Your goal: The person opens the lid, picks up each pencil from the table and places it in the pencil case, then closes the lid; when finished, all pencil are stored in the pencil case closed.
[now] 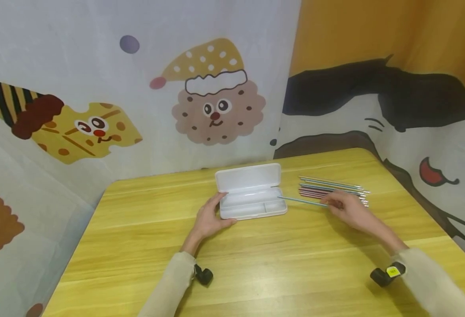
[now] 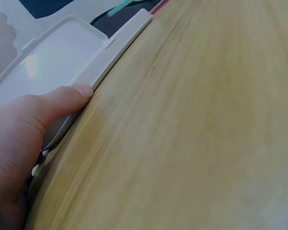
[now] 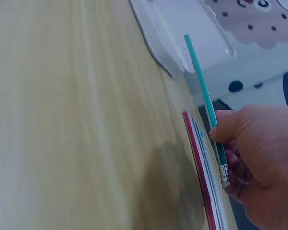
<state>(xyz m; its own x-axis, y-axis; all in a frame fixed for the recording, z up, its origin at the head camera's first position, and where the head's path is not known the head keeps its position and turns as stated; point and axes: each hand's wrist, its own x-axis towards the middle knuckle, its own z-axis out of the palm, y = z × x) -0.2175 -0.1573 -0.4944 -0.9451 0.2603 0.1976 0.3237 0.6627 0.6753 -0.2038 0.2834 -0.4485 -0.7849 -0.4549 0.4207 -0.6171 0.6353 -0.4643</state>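
Observation:
A white pencil case lies on the table with its lid raised at the back. Inside, low walls split it into compartments, and no pencil shows in them. My left hand grips the case at its left end, the thumb along the front edge in the left wrist view. In my right hand a teal pencil is pinched near its eraser end. Its far tip points left, at the right end of the case. Beside and behind that hand lies a row of several pencils, some dark red, others bluish or silvery.
The wooden table extends toward me in front of both hands. Behind it hangs a pale wall covering with cartoon food figures. A small black wrist camera is strapped at each sleeve.

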